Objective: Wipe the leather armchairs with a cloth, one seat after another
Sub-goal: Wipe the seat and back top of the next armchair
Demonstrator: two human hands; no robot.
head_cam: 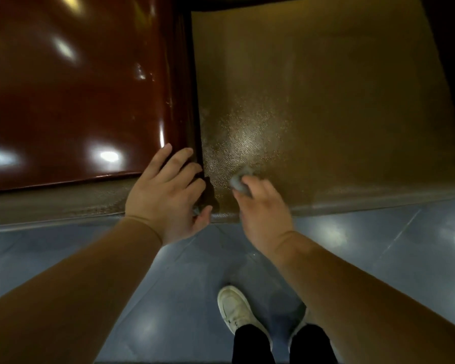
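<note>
Your right hand (263, 206) is gripping the grey cloth (238, 182) and pressing it on the brown seat (326, 114), near its front left corner; your left hand (166, 190), fingers spread, is bracing beside it for balance.

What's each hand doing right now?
Left hand: open, fingers spread, resting on the armrest edge.
Right hand: closed around a grey cloth, pressing it on the seat cushion.
</note>
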